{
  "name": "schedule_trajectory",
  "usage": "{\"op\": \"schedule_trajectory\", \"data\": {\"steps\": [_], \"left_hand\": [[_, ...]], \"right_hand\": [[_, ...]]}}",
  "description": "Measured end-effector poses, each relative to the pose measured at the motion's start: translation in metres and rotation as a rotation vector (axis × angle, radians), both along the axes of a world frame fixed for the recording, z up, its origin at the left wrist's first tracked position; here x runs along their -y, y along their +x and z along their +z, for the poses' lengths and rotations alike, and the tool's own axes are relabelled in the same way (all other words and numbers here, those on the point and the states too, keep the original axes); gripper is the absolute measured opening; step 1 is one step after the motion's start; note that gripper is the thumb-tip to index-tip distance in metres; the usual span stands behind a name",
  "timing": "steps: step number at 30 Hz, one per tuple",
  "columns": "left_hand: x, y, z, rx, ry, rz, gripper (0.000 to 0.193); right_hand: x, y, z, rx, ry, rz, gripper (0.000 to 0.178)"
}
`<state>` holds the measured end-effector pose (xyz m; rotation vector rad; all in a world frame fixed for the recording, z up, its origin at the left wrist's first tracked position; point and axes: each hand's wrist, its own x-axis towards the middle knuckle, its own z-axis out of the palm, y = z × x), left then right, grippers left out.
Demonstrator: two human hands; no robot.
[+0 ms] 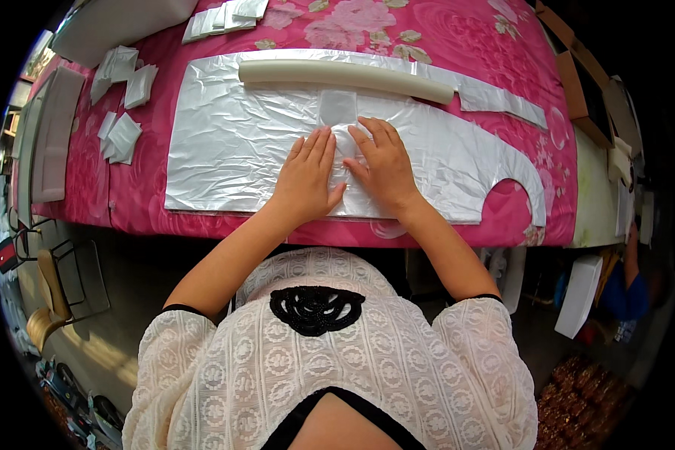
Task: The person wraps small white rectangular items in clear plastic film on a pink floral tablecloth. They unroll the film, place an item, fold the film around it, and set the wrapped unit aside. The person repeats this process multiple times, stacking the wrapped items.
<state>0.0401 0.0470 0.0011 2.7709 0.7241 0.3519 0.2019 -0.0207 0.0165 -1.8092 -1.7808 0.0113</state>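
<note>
A shiny, wrinkled white plastic sheet (232, 142) lies flat before me, with a curved cut-out at its right end, like a folded disposable apron. Both my palms are down on it. My left hand (307, 172) has its fingers stretched forward and its thumb apart. Just right of it, my right hand (382, 161) rests with spread fingers. Beyond my fingertips a small smooth square piece of film (338, 109) lies on the sheet; its near part runs between my hands. A long off-white tube (345, 77) lies across the sheet's far side.
A pink floral cloth (139, 195) covers the table. Small folded white packets (120, 139) lie at the left, and a row of packets (225, 19) at the far edge. Brown cardboard boxes (585, 97) stand at the right. A chair (52, 292) is on the floor at left.
</note>
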Motion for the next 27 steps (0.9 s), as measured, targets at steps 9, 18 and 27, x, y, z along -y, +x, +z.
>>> {"op": "schedule_trajectory", "data": {"steps": [9,18,27], "left_hand": [[-0.031,0.007,-0.002,0.027,0.172,-0.088,0.041],[-0.002,-0.039,0.008,0.226,0.036,-0.249,0.039],[-0.003,-0.027,0.02,0.26,-0.469,0.179,0.042]], "right_hand": [[-0.023,0.033,-0.003,-0.038,-0.025,0.372,0.037],[0.009,0.011,-0.012,-0.028,0.113,0.483,0.029],[0.0,0.006,0.006,-0.544,-0.323,0.078,0.014]]}}
